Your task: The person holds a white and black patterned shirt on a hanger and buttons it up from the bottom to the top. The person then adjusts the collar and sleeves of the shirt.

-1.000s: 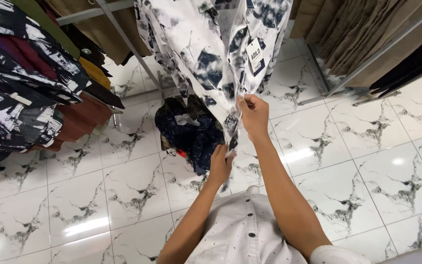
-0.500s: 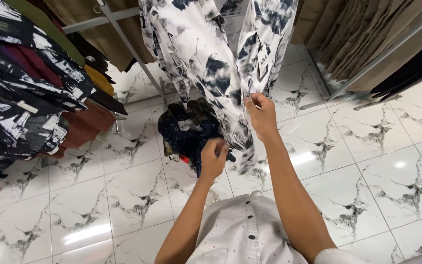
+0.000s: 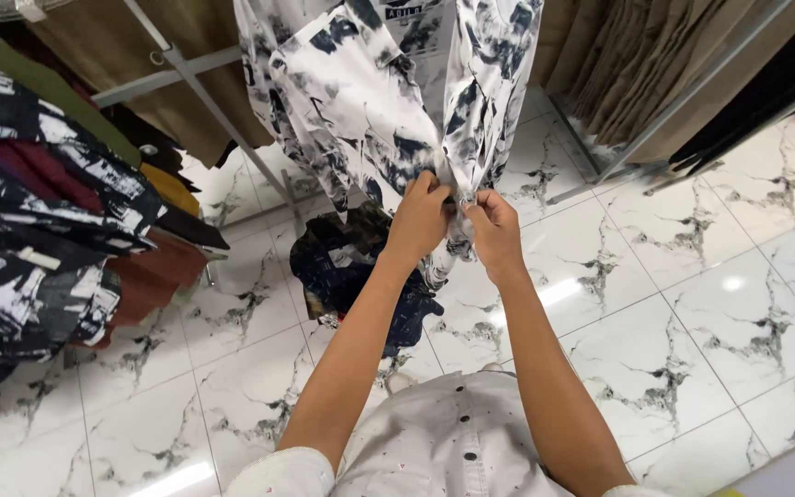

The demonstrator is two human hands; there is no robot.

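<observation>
Two bare hands pinch the front of a hanging black-and-white patterned shirt (image 3: 388, 101) over a marble-tiled floor (image 3: 692, 304).

The left hand (image 3: 419, 219) and right hand (image 3: 495, 230) meet side by side at the lower front edge of the shirt, each with fingers pressed together on the fabric. The shirt hangs near the top middle of the view. Below it, a dark crumpled garment (image 3: 356, 276) lies on the floor. A rack of folded dark and rust clothes (image 3: 48, 239) fills the left edge; tan garments (image 3: 618, 64) hang at the upper right.
</observation>
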